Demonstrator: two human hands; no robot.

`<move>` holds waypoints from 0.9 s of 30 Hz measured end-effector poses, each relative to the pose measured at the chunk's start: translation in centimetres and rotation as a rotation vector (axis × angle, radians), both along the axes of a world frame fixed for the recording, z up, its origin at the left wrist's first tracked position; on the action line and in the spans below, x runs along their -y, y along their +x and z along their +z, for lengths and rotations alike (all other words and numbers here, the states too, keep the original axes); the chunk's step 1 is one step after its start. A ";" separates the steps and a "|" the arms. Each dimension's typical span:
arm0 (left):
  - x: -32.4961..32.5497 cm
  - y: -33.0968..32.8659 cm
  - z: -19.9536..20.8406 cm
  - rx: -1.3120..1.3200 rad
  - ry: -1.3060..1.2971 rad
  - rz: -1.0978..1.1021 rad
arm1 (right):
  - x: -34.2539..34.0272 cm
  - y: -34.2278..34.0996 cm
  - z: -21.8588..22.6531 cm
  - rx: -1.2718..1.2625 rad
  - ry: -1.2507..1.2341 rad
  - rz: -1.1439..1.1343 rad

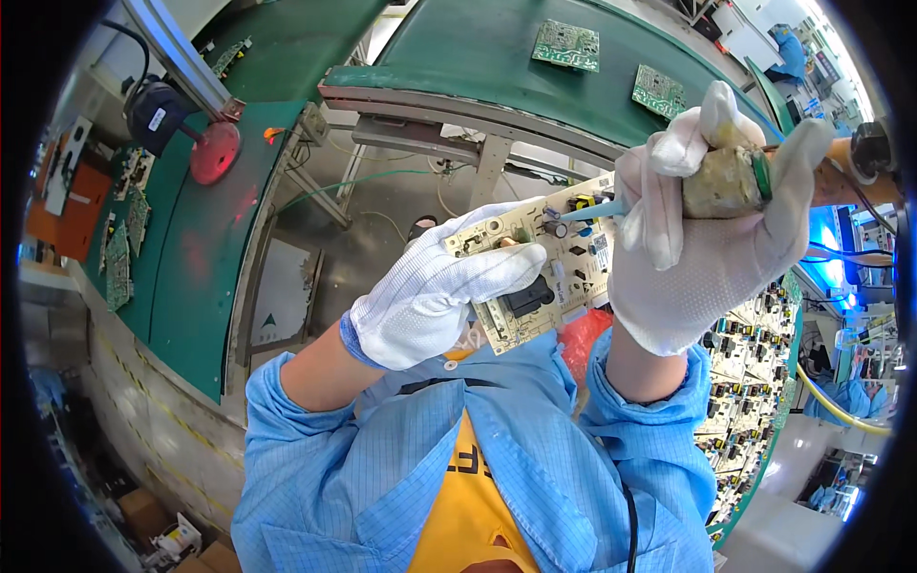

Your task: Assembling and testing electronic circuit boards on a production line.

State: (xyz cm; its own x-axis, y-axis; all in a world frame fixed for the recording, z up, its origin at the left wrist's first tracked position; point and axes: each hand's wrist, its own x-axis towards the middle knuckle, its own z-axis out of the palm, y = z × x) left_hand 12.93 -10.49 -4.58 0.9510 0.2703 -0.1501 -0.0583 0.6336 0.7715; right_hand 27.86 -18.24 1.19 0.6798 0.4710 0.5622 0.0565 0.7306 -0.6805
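My left hand [430, 286], in a white glove, grips a beige circuit board [579, 275] by its left end, thumb across the top. Capacitors, a black part and other small components stand on the board's upper face. Gloved in white too, my right hand [683, 272] is closed around a dispenser with a grubby tan body [718, 183] and a green end. Its pale blue tapered nozzle [597, 211] points left and down, its tip at a small round capacitor [556, 229] on the board. Whether the tip touches it, I cannot tell.
Ahead runs a green conveyor [458, 48] carrying two green circuit boards [565, 46]. At the left a green bench [181, 286] holds more boards and a lamp with a red round base [216, 153]. Many populated boards [745, 382] lie at my right, near a red plastic bag [581, 342].
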 end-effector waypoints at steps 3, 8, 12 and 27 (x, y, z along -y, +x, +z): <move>-0.1 0.0 -0.9 0.005 0.145 0.051 | 1.1 1.0 1.0 0.033 -0.045 0.115; -0.6 -0.5 -1.6 -0.007 -0.046 0.076 | 1.9 2.0 0.7 0.106 0.004 0.382; -1.0 -1.4 -4.1 -0.050 0.089 0.175 | 1.1 2.7 -0.1 0.130 0.100 0.377; -0.6 -1.4 -2.7 -0.039 0.071 0.181 | 1.5 0.4 0.7 0.022 -0.134 -0.012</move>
